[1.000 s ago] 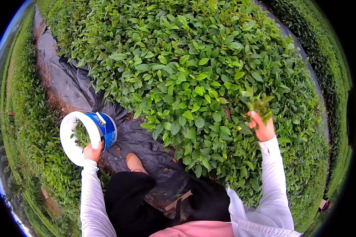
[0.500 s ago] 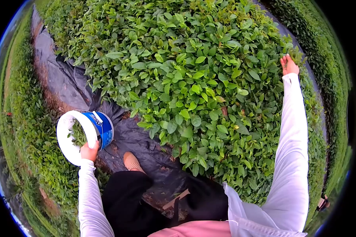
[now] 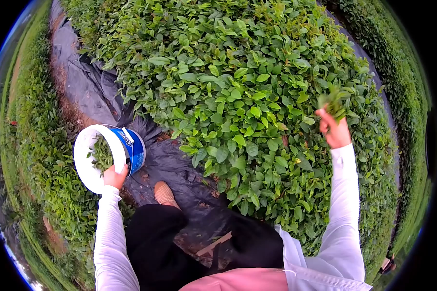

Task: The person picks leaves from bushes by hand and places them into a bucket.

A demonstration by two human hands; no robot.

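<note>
My left hand (image 3: 115, 177) grips the rim of a white and blue bucket (image 3: 136, 149), which is tilted with its mouth toward the left. Green leafy sprigs (image 3: 102, 154) lie inside it. On the right, my right hand (image 3: 335, 130) is closed around a bunch of picked green shoots (image 3: 339, 104), slightly blurred, above the leafy bush (image 3: 247, 102). The bush has broad green leaves and fills the middle and upper part of the view.
Black ground sheeting (image 3: 94, 89) runs between the bush and another leafy row (image 3: 36, 131) at the left. My shoe (image 3: 165, 194) stands on the sheeting. A further hedge row (image 3: 398, 63) curves along the right edge.
My right hand went out to the bush's far right edge, then came back nearer with the bunch of shoots showing in it. My left hand still holds the bucket.
</note>
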